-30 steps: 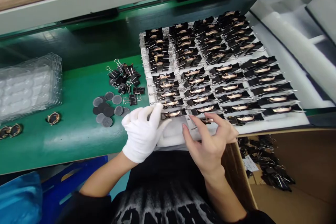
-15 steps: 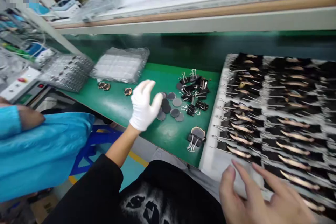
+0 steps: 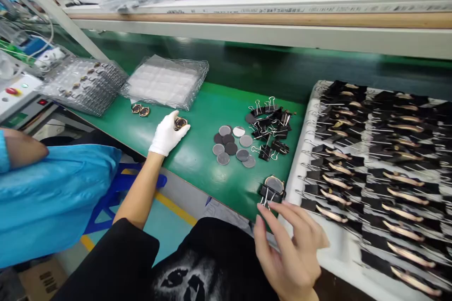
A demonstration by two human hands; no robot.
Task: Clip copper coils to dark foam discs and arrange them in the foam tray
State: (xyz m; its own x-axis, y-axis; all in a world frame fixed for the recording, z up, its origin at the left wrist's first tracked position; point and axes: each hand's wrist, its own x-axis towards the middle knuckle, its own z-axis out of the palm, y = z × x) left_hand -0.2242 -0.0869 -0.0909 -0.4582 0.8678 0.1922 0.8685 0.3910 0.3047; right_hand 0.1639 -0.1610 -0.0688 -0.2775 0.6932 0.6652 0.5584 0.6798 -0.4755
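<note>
Nearest the camera, the bare right hand [image 3: 293, 249] hovers at the front edge of the green bench [image 3: 197, 160], its fingers loosely spread and holding nothing; the fingertips [image 3: 273, 207] sit just below a clipped part [image 3: 271, 188], a round copper-rimmed piece pinched in a black binder clip, close to its wire handles though contact cannot be told. Just right of that lies the white tray [image 3: 335, 249] filled with rows of clipped pieces. Farther out on the bench lie a cluster of grey discs [image 3: 233, 143] and, beside them, a heap of loose binder clips [image 3: 270, 124]. To the left, the gloved left hand [image 3: 165, 134] stretches forward, its fingers closing round a small copper ring part [image 3: 180, 123] at the fingertips. Two similar rings [image 3: 140, 110] rest beyond, near stacked clear blister trays [image 3: 165, 80]. A blue sleeve [image 3: 52, 197] of another person fills the left edge.
</note>
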